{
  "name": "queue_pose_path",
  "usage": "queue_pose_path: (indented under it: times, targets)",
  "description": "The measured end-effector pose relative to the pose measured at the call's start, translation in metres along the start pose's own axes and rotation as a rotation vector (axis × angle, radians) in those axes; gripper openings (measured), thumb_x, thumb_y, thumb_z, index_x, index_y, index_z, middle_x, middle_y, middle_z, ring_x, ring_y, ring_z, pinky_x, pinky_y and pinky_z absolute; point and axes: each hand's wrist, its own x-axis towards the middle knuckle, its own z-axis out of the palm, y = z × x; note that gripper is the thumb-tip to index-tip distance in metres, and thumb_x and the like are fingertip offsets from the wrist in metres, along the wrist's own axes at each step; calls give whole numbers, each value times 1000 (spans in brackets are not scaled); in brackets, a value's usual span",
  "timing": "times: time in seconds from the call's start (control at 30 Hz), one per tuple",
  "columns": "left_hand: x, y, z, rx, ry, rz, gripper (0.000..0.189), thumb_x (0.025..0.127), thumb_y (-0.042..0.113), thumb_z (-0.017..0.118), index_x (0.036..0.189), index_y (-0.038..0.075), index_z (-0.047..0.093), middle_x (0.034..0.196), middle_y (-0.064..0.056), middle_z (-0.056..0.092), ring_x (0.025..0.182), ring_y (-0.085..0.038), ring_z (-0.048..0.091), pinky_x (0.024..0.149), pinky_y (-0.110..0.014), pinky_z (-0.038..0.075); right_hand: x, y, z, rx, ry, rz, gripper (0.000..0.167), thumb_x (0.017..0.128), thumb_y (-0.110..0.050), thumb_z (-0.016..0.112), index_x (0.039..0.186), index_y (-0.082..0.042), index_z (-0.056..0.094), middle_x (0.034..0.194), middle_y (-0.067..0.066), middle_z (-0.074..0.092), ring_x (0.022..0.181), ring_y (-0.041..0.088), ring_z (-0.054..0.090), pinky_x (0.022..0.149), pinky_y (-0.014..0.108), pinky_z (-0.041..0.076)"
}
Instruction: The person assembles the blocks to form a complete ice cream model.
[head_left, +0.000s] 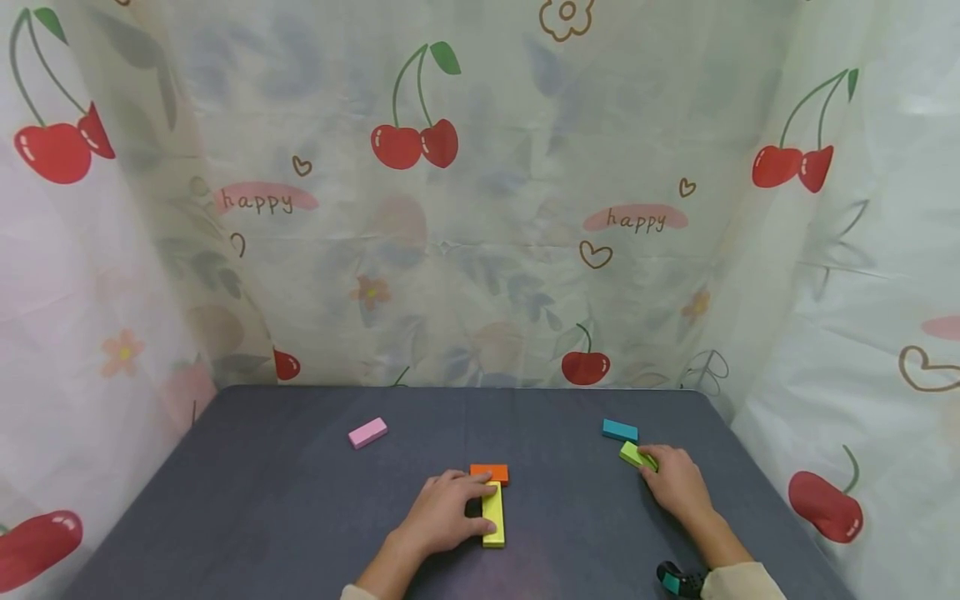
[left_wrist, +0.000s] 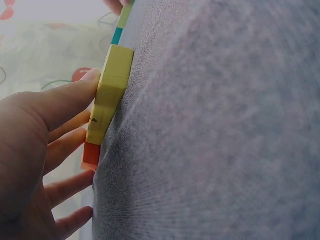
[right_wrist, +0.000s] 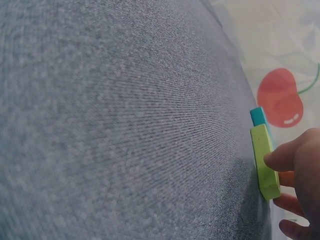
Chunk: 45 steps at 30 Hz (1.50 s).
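A yellow block point(head_left: 492, 533) lies lengthwise on the dark table, its far end meeting an orange block point(head_left: 490, 470) set crosswise. My left hand point(head_left: 446, 512) rests at these two, thumb and index finger touching the yellow block; in the left wrist view the fingers point(left_wrist: 70, 190) are spread and fairly straight. Over to the right, my right hand point(head_left: 678, 483) pinches a lime green block point(head_left: 632, 454) between thumb and fingers. In the right wrist view that block point(right_wrist: 265, 165) lies on the table with the thumb against its face. Just beyond it lies a blue block point(head_left: 620, 430).
A pink block point(head_left: 367, 432) lies at the far left of the table point(head_left: 300, 500). Behind and to the sides hangs a patterned curtain point(head_left: 480, 208), down to the table's back edge. A dark strapped device point(head_left: 678, 579) sits at the right wrist.
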Motion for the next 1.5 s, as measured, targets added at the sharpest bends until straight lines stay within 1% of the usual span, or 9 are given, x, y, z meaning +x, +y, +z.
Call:
queue_pose_path:
  times: [0.3,0.63,0.87,1.03,1.23,1.4,1.5]
  targets:
    - [-1,1,-1,5,4,0,52,81,52,73,129,32,65,140,10,53,124,-24,47,98,-51,35,2,-2,4,-5,-4,3,32,88,-8,69,119,1,67,120,25,62,112,46,54,91,60,41]
    - [-1,3,-1,13,1,-12,52,81,51,74,128,32,65,139,10,53,124,-24,47,98,-51,35,2,-9,5,17,1,-20,31,88,-8,69,119,-1,68,119,23,63,109,44,56,89,59,42]
    - [-2,1,-1,8,17,7,53,81,51,74,128,31,66,139,9,54,124,-24,48,97,-51,36,3,-14,9,24,8,-33,32,88,-7,69,119,-2,68,119,21,63,109,43,56,89,58,42]
    - [-2,1,-1,1,19,4,53,80,52,74,129,31,65,140,9,53,124,-23,48,96,-49,36,4,-21,12,33,11,-55,30,87,-6,69,117,-2,69,117,20,64,108,41,57,88,57,43]
    - [-3,1,-1,-5,21,3,53,80,51,74,129,32,65,140,9,52,124,-23,47,97,-50,36,5,-30,15,56,4,-61,28,86,-6,71,114,-3,71,115,18,65,105,39,58,86,55,45]
    - [-3,2,-1,-9,19,-3,53,81,50,74,129,31,65,140,9,52,125,-23,47,98,-51,35,6,-38,18,57,2,-60,28,86,-6,71,114,-3,71,115,16,66,106,38,58,87,55,44]
    - [-3,2,0,-10,21,-3,53,81,50,74,130,31,65,141,9,52,125,-23,47,98,-51,35,7,-42,20,65,7,-74,28,86,-5,71,113,-2,71,115,16,66,106,37,58,88,54,44]
